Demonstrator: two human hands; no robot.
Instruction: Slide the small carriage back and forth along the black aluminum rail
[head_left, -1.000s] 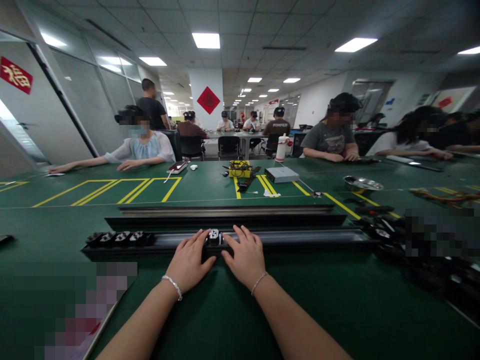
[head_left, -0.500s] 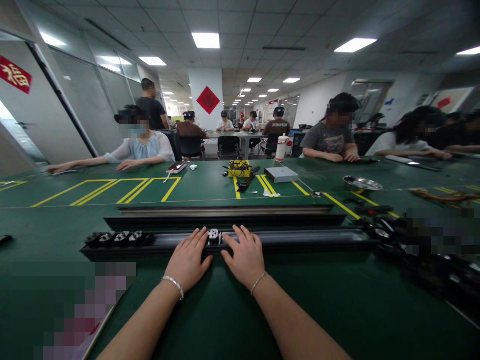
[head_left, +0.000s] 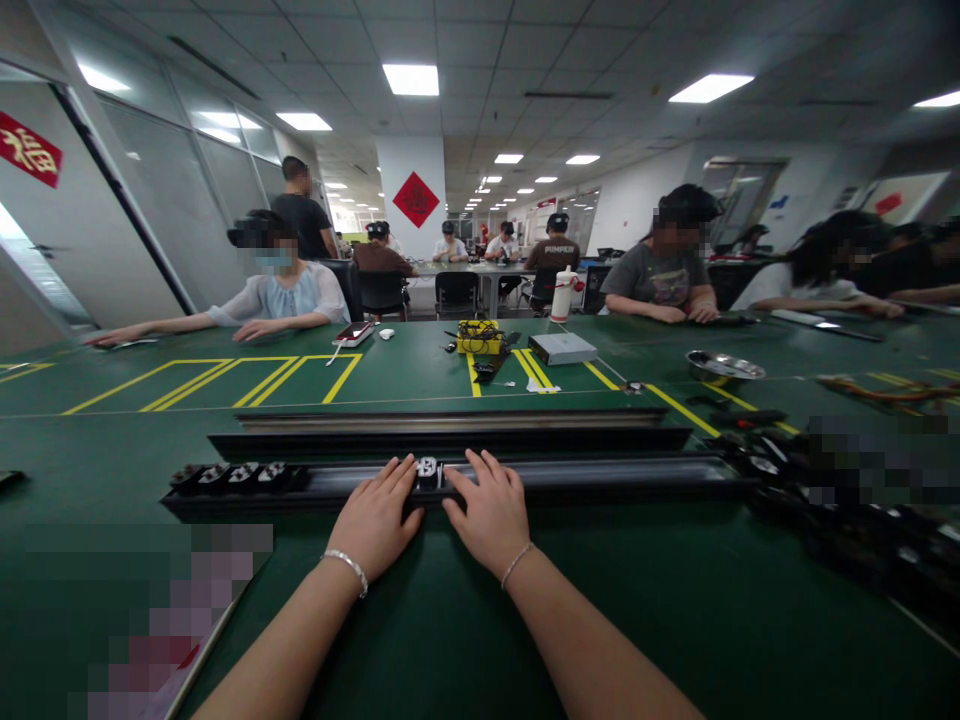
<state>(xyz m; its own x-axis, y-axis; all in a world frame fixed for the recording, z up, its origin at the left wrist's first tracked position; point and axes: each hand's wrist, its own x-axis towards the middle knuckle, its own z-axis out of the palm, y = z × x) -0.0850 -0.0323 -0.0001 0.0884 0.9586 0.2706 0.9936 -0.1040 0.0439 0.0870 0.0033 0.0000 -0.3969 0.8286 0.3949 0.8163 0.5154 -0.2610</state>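
Hardly moved, left hand (head_left: 379,520), right hand (head_left: 487,512) open flat on rail (head_left: 600,478), flanking small module (head_left: 427,470), contact unclear

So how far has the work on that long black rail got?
Early, it seems. Done: four small black-and-white modules sit in a row at the left end of the black rail. In hand: a fifth module sits mid-rail, with the left hand and right hand flat either side of it. Left: the rail's right stretch is bare, and loose black parts lie by its right end.
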